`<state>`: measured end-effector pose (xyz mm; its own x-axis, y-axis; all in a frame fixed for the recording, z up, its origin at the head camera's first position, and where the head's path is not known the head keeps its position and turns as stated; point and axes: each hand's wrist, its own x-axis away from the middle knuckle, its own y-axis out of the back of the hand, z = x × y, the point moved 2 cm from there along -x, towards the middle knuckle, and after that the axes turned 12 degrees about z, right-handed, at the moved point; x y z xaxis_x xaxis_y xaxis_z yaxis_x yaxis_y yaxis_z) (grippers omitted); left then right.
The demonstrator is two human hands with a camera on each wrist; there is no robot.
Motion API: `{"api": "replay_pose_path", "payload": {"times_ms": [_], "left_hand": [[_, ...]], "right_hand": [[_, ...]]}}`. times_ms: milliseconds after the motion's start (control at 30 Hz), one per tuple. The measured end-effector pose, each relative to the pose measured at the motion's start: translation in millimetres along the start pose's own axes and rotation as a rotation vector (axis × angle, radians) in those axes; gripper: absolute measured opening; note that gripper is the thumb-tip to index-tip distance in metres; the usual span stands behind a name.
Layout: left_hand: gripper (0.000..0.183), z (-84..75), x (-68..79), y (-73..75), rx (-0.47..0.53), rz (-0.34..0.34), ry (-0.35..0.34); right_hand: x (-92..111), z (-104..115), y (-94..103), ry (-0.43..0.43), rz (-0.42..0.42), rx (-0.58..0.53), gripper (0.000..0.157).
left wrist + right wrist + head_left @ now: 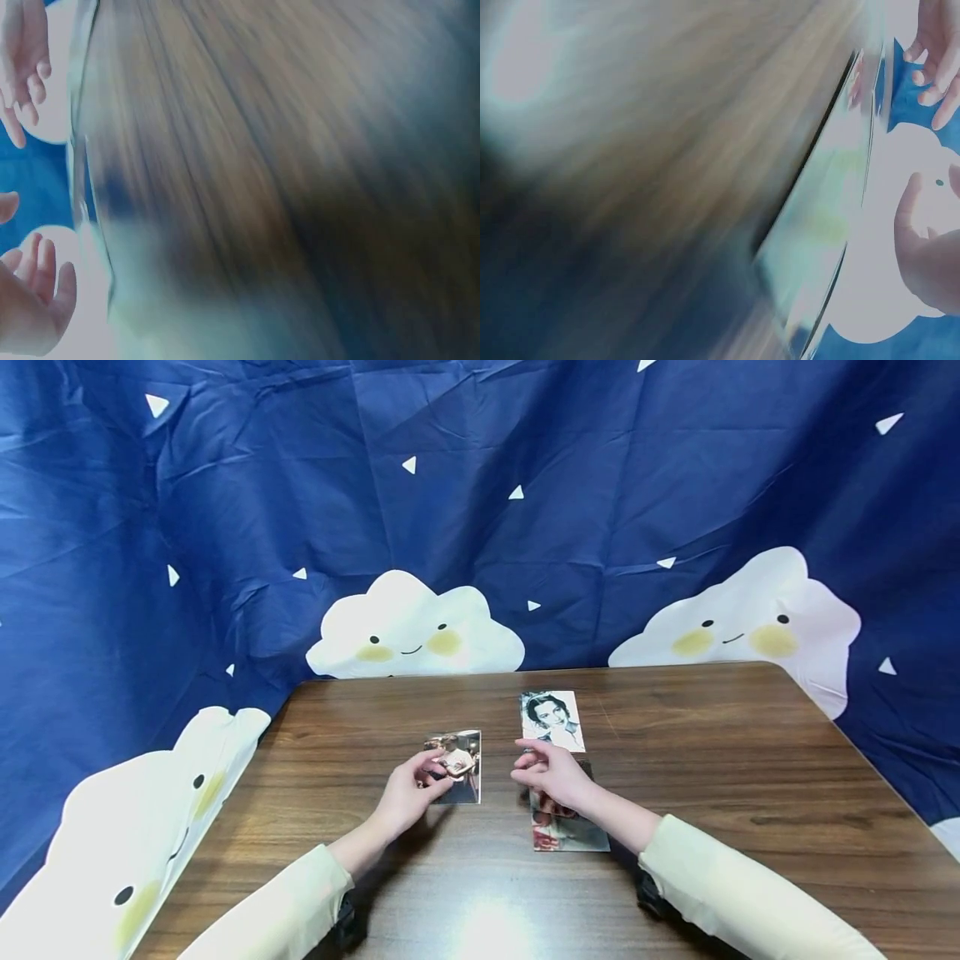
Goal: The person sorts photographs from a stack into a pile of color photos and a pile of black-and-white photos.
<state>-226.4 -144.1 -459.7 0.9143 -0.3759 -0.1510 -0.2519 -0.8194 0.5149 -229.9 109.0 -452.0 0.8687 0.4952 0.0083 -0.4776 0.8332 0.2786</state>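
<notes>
In the head view my left hand (408, 789) hovers at the left side of a colour photo (467, 767) showing a person in a white top. Its fingers are loosely bent, with a gap to the thumb. My right hand (558, 774) is raised over a reddish-brown photo (573, 833) and hides part of it. Just beyond lies a black-and-white portrait photo (553, 718). Neither hand holds anything. The left wrist view shows my left hand (34, 307) off the table. A glossy photo (817, 217) lies flat beside my right hand (934, 262) in the right wrist view.
The brown wood-grain table (712, 752) reflects a bright light spot near its front edge. Behind and to the left hangs a blue cloth (465, 510) with white clouds and triangles. Much of the table is blurred in both wrist views.
</notes>
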Motion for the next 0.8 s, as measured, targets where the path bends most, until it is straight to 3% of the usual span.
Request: {"api": "replay_pose_path", "payload": {"times_ms": [67,233,433,633,800], "left_hand": [[0.043,6.4,0.4,7.8,-0.023,-0.038,0.011],[0.049,25.8,-0.4,21.1,-0.084,-0.096,0.122],[0.056,37.8,-1.7,23.9,-0.174,-0.050,0.231],[0.054,40.1,-3.0,20.2,-0.317,0.004,0.209],[0.053,39.3,-2.8,19.3,-0.346,-0.008,0.215]], "right_hand": [[-8,0,-6.5,-0.025,-0.008,0.004,0.057],[-25,-3,-26.0,-0.061,-0.017,0.034,0.056],[-37,-8,-43.1,-0.069,-0.024,0.111,0.056],[-43,-9,-47.5,-0.076,-0.007,0.125,0.057],[-46,-10,-48.7,-0.101,0.009,0.106,0.058]]}}
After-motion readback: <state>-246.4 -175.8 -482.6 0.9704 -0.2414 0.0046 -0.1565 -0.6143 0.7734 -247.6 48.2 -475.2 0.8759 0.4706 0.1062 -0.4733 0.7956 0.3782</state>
